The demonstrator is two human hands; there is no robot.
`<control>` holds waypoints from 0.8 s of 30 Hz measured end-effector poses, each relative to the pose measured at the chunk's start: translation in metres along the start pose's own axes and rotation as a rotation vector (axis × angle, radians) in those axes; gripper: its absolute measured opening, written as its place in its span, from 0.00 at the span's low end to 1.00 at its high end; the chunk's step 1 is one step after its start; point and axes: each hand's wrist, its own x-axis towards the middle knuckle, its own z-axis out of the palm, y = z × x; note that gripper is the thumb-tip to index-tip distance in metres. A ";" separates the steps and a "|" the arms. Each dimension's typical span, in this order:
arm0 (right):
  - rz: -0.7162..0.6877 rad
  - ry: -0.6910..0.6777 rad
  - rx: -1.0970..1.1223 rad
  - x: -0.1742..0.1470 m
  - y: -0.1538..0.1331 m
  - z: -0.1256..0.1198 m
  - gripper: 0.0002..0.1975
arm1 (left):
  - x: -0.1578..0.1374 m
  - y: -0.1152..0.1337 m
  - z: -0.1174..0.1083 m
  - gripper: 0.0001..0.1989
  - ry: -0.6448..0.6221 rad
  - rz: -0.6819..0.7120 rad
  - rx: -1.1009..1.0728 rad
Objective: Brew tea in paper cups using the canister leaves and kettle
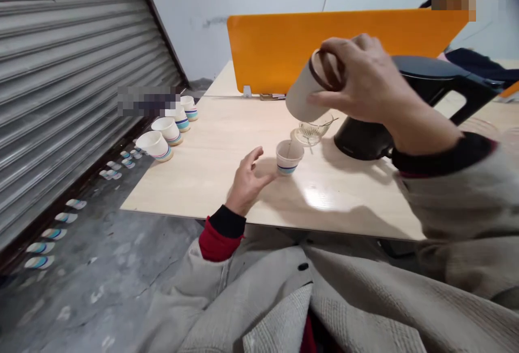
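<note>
My right hand (360,80) grips a white cylindrical container (305,93) with a brown rim, held tilted in the air above the table. Below it, a paper cup (289,159) with blue bands stands upright, and a thin stick or handle shows inside it. To the left of this cup is my left hand (248,182), fingers apart and holding nothing; one fingertip comes close to the cup's base, and I cannot tell if they touch. Just behind the cup sits a clear glass bowl (318,126) with a thin utensil across it. The container's contents are hidden.
A black electric kettle (359,137) stands at the right, under my forearm. Several paper cups (154,146) line the table's left edge, and more cups (54,232) are on the floor by the shutter. An orange divider (275,45) closes the back. Part of another person shows top right.
</note>
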 end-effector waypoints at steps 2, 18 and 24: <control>-0.121 0.020 0.022 -0.037 0.000 -0.018 0.42 | -0.023 0.002 -0.009 0.39 0.077 0.034 0.015; -0.276 -0.319 0.182 -0.150 -0.046 0.075 0.39 | -0.071 0.004 0.038 0.59 -0.167 0.110 0.144; -0.261 -0.315 0.240 -0.154 -0.048 0.077 0.45 | -0.065 0.002 0.045 0.57 -0.202 0.124 0.021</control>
